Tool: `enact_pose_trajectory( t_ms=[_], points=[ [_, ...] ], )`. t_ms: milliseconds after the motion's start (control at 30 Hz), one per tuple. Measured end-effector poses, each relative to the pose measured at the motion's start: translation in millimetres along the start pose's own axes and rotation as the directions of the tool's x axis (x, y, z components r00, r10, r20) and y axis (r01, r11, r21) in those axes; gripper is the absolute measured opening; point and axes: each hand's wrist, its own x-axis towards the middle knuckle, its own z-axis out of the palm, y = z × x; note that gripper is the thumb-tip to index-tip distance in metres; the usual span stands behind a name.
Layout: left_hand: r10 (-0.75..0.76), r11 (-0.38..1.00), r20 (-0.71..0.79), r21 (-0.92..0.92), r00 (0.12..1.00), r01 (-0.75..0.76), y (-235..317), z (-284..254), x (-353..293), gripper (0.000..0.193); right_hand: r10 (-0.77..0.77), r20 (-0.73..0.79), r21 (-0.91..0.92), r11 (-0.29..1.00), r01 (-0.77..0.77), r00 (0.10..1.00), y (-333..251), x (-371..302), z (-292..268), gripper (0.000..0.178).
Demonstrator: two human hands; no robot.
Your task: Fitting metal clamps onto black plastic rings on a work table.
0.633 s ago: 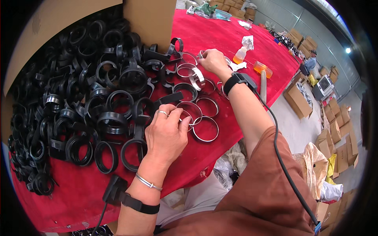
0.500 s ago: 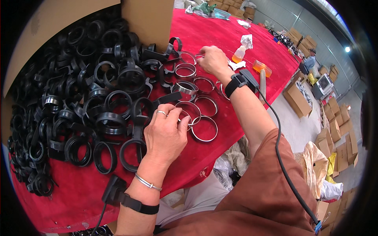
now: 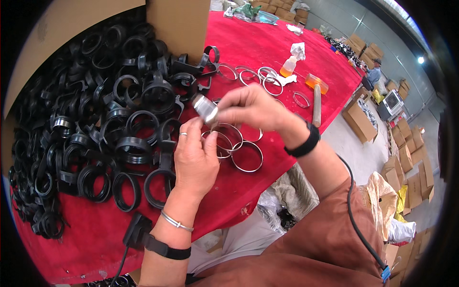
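Observation:
My right hand (image 3: 253, 107) pinches a shiny metal ring (image 3: 206, 110), seen nearly edge-on, above the red cloth. My left hand (image 3: 196, 160) is just below it, its fingers bent and drawn together; what they hold is hidden. A dark tip shows at the ring's upper end, but I cannot tell what it belongs to. Under and beside my hands lie several thin metal rings (image 3: 248, 171), some overlapping. More metal rings (image 3: 273, 94) lie beyond my right hand. To the left is a large heap of black plastic ring clamps (image 3: 159, 95), some with arms.
A cardboard box (image 3: 178, 28) stands behind the heap. On the red-covered table (image 3: 239, 33) are a mallet (image 3: 317, 106) with an orange head, a bottle (image 3: 289, 67) of orange liquid and crumpled white paper (image 3: 297, 50). Cartons (image 3: 361, 117) stand on the floor to the right.
My right hand has come back from the far rings toward my left hand, and a metal ring is now raised in it. Several far rings have shifted. My left hand moved slightly.

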Motion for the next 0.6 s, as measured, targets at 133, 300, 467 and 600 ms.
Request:
enact_pose_trajectory(
  t_ms=[133,300,467,600],
  points=[
    [0.001,0.995,0.194,-0.102,0.981,0.019,-4.5,-7.4,1.4,0.007,0.035,-0.084,0.157,0.987,-0.021,0.996,6.7,-15.5,1.6,0.015],
    [0.09,0.929,0.28,0.323,0.956,-0.182,1.4,-9.0,0.0,0.024,-0.124,-0.223,-0.361,0.932,0.036,0.967,43.4,-8.3,-51.3,0.032],
    [0.206,0.841,0.259,0.446,0.944,-0.306,8.5,-5.5,1.6,0.042,-0.229,-0.66,-0.669,0.614,-0.42,0.715,103.3,21.6,-136.5,0.032],
    [0.239,0.869,0.235,0.382,0.942,-0.316,5.2,-5.1,2.0,0.039,0.091,-0.688,-0.684,0.252,-0.685,0.72,132.0,41.3,-145.1,0.034]
  ],
)
